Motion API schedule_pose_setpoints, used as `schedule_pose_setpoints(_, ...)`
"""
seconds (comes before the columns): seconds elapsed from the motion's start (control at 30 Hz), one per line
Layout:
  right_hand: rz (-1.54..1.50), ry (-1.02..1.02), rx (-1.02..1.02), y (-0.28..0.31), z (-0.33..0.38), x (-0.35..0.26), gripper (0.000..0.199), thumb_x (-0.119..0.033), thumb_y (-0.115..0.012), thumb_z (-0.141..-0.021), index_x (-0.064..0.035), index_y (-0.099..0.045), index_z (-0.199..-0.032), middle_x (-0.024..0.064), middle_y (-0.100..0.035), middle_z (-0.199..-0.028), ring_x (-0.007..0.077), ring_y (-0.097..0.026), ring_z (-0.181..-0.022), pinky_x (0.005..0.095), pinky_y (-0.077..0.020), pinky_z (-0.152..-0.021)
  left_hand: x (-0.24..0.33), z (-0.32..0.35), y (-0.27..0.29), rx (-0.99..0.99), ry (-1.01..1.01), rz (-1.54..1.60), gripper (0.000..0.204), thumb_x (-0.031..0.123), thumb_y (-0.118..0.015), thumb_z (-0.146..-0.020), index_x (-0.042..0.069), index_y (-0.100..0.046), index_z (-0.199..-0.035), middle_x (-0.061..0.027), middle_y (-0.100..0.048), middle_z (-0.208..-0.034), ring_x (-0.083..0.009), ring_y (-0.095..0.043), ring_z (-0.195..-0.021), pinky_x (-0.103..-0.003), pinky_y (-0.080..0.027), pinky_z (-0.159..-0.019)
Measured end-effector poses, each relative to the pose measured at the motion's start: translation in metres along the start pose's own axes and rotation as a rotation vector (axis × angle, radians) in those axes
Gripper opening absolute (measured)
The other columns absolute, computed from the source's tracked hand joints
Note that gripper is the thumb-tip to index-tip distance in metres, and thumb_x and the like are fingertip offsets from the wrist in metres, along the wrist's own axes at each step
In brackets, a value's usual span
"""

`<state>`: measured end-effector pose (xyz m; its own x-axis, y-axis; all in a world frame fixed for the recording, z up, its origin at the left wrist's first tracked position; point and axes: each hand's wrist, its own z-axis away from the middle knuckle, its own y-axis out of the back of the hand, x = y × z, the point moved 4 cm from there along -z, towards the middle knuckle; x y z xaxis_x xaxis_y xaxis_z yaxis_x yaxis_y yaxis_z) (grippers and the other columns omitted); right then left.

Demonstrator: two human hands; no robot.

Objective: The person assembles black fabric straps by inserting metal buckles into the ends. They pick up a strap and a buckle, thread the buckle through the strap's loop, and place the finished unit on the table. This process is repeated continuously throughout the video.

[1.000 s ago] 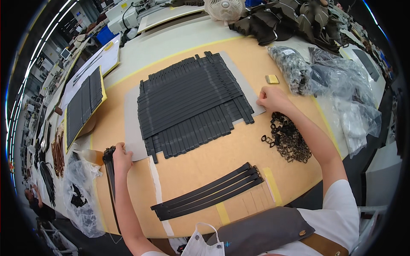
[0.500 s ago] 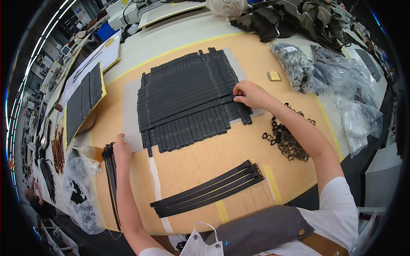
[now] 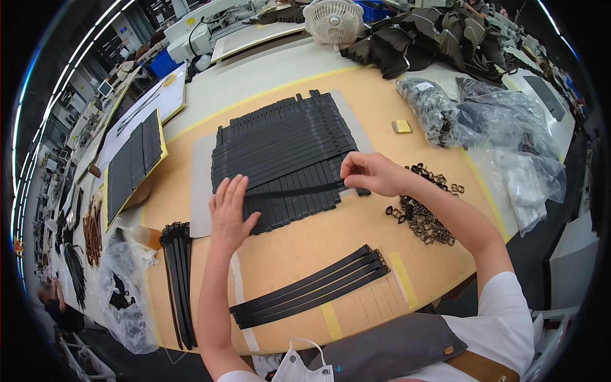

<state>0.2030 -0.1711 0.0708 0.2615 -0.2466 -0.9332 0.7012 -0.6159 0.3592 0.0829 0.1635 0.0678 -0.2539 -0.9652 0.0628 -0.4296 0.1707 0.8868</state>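
A broad stack of black straps lies in crossed layers on grey board. My right hand pinches one black strap by its right end. That strap runs leftward across the near part of the stack. Beside its left end is my left hand, open with fingers spread; whether it touches the strap I cannot tell. Nearer to me, several straps with buckles at their right ends lie side by side. A bundle of black straps lies left of my left forearm. Loose dark metal buckles are heaped beside my right forearm.
Clear plastic bags cover the right side of the table. A yellow-topped block sits before them. On the left are a propped board of black strips, an amber bottle and another plastic bag. A white fan stands behind.
My left hand has left the strap bundle and moved right to the stack's near left corner. My right hand has drawn a strap off the stack's top layer toward me.
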Motion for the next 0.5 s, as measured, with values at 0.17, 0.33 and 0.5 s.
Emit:
schedule_pose_setpoints(0.17, -0.346, -0.003, -0.06, -0.011, 0.047, -0.036, 0.015, -0.01, -0.069, -0.102, -0.0012, -0.06, -0.11, 0.0028, -0.064, -0.098, 0.0095, -0.062, -0.088, 0.0256, -0.0534, -0.083, 0.025, -0.007, -0.02, 0.124, -0.171, 0.135, 0.067, -0.01, -0.07, -0.077, 0.005, -0.055, -0.141, -0.0102, -0.066, -0.107, -0.0306, -0.064, -0.109, -0.042, -0.046, -0.095)
schedule_pose_setpoints(0.33, -0.33, -0.177, 0.16, 0.009, 0.074, 0.005, 0.015, -0.01, -0.072, -0.099, -0.0011, -0.064, -0.109, 0.0016, -0.067, -0.091, 0.0086, -0.065, -0.081, 0.0252, -0.0552, -0.075, 0.037, 0.024, 0.013, 0.054, -0.168, -0.007, 0.057, -0.012, -0.063, -0.077, 0.002, -0.06, -0.132, -0.01, -0.064, -0.097, -0.0292, -0.062, -0.095, -0.041, -0.048, -0.086)
schedule_pose_setpoints(0.5, -0.48, -0.224, 0.093, -0.053, 0.084, 0.034, 0.018, -0.009, -0.074, -0.097, 0.0008, -0.064, -0.109, 0.0043, -0.068, -0.092, 0.0107, -0.067, -0.082, 0.0255, -0.0566, -0.075, 0.107, 0.048, 0.007, -0.215, -0.078, 0.314, 0.048, 0.005, -0.078, -0.082, 0.005, -0.063, -0.127, -0.0099, -0.067, -0.096, -0.0298, -0.064, -0.098, -0.043, -0.049, -0.09)
